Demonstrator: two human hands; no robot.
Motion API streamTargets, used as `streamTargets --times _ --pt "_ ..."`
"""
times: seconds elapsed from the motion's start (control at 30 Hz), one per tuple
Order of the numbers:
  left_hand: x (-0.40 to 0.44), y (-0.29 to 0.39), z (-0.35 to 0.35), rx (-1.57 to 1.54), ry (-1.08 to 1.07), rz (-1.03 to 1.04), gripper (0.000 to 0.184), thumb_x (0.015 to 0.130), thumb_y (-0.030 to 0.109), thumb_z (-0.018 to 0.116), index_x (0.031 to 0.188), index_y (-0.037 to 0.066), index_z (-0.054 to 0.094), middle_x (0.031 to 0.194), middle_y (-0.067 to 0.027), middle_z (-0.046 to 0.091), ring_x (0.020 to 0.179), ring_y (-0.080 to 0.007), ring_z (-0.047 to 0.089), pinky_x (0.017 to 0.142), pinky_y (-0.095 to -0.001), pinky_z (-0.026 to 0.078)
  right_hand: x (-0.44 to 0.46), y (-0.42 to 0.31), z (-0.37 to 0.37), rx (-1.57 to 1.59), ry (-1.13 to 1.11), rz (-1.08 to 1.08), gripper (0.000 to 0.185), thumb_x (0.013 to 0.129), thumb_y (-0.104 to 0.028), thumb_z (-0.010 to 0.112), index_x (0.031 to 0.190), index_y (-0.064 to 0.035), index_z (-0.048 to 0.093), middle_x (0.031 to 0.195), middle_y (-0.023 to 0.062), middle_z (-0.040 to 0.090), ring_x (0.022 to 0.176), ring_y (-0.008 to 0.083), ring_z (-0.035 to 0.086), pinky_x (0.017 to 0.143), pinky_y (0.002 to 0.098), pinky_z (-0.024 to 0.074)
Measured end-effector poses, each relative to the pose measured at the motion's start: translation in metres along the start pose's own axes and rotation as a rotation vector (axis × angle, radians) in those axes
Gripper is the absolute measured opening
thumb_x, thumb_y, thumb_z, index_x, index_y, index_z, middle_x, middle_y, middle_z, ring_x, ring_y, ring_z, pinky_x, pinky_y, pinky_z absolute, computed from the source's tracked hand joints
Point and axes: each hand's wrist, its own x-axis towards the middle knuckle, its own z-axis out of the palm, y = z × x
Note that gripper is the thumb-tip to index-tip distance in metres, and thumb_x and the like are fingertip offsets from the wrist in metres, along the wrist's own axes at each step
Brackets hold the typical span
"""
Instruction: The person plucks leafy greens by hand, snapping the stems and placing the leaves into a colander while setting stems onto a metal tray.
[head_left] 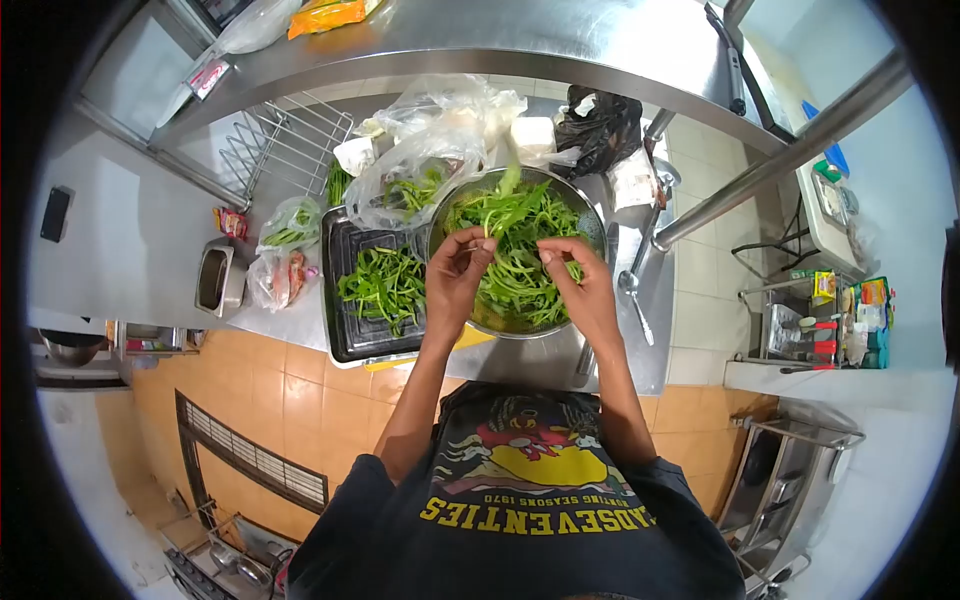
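Leafy greens [520, 285] fill a round metal bowl [597, 225] on the steel table. Over the bowl's left part is my left hand [460, 262], its thumb and fingertips pinched on a green stem. My right hand [575, 275] hovers over the right part of the bowl, thumb and forefinger pressed together; whatever lies between them is too small to name. To the left, a black tray [340, 320] bears more cut greens [385, 290]. Behind it, a clear plastic bag [410, 185] with greens inside touches the bowl's side.
A spoon [632, 285] lies right of the bowl. A black plastic bag [598, 125] and white packages sit behind it. A steel shelf [480, 40] crosses above the far edge. At the left are a wire rack [285, 145], small bags and a metal container [217, 280].
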Motion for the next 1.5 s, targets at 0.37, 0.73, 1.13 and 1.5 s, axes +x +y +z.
streamTargets --times 0.37,0.73,1.13,1.5 --pt "-0.006 0.006 -0.012 0.272 -0.11 0.075 0.019 0.091 0.01 0.07 0.107 0.002 0.064 0.091 0.0004 0.061 0.074 -0.005 0.051 0.066 -0.0215 0.043 -0.002 0.005 0.024 0.212 -0.01 0.269 0.017 0.094 -0.015 0.065 0.103 -0.0005 0.066 0.092 0.0018 0.064 0.081 0.0082 0.056 0.077 0.0246 0.046" --pt "0.008 0.007 -0.015 0.474 -0.095 0.233 0.016 0.089 0.01 0.069 0.102 0.002 0.065 0.086 -0.0023 0.061 0.075 -0.0105 0.052 0.068 -0.0256 0.044 0.01 -0.019 0.019 -0.127 0.241 -0.155 0.021 0.097 -0.015 0.057 0.112 -0.002 0.065 0.1 0.0078 0.06 0.092 0.0156 0.056 0.084 0.0291 0.0452" --pt "0.013 -0.001 -0.026 -0.019 -0.072 -0.13 0.016 0.096 0.012 0.062 0.109 0.002 0.062 0.091 0.0028 0.062 0.087 -0.0053 0.056 0.084 -0.0219 0.044 0.027 -0.007 0.01 0.049 0.179 -0.016 0.025 0.1 -0.018 0.054 0.109 -0.0007 0.068 0.101 0.0111 0.069 0.094 0.0184 0.062 0.088 0.0291 0.0458" --pt "0.007 0.0 -0.024 0.005 -0.127 -0.063 0.008 0.096 0.011 0.061 0.103 0.006 0.062 0.089 0.0048 0.059 0.082 -0.0047 0.052 0.078 -0.0218 0.041 0.026 -0.019 0.015 0.043 -0.107 0.099 0.024 0.098 -0.019 0.057 0.112 -0.0033 0.068 0.095 0.0117 0.07 0.089 0.0233 0.065 0.081 0.032 0.0485"
